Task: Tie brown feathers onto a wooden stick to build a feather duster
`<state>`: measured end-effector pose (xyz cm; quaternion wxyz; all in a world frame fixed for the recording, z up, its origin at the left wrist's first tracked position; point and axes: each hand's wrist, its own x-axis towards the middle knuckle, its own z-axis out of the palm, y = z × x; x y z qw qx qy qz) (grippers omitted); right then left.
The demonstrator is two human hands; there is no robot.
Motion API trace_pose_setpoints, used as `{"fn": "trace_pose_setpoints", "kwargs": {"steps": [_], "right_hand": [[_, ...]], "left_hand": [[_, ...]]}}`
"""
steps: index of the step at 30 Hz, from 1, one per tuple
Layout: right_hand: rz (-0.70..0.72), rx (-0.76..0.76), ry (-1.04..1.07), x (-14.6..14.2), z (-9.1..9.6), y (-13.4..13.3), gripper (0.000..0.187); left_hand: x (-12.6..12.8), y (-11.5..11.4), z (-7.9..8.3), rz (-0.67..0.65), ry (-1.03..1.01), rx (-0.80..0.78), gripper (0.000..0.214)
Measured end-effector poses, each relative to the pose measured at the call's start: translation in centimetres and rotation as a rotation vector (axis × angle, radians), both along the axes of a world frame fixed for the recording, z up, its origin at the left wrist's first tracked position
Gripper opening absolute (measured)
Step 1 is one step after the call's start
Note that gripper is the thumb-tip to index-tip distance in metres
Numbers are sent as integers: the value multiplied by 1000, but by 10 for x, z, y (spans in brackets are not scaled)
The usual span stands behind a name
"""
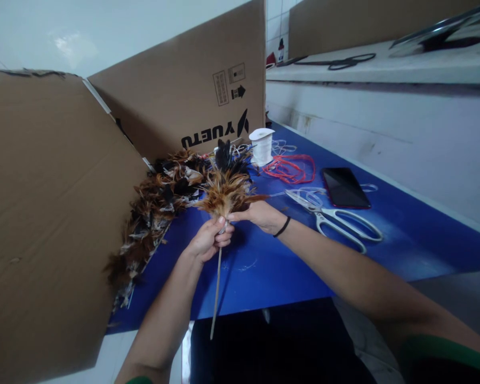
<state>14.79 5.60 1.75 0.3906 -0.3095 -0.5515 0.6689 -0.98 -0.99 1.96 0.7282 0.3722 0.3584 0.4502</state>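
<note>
My left hand [208, 239] is closed around a thin wooden stick [216, 290] just below a tuft of brown feathers [226, 194] bound to its top. The stick slants down toward me past the table edge. My right hand [257, 214] pinches the base of the feather tuft from the right side, fingers pressed together; a black band circles that wrist. A long heap of loose brown, black and white feathers [156, 208] lies on the blue table [404, 229] to the left of both hands.
Cardboard panels [52, 213] wall in the left and back. A white thread spool [262, 145], red cord [290, 168], a dark phone [345, 188] and white-handled scissors [336, 218] lie to the right. A white ledge with black scissors [350, 61] runs behind.
</note>
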Motion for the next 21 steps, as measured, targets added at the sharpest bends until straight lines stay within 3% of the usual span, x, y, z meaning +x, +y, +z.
{"fn": "trace_pose_setpoints", "kwargs": {"steps": [13,21], "right_hand": [[62,208,42,2,2,2,31],[-22,290,12,-3,-2,2,33]], "left_hand": [[-3,1,0,-57,1,-22,27],[-5,2,-2,-64,35,-41,23]]}}
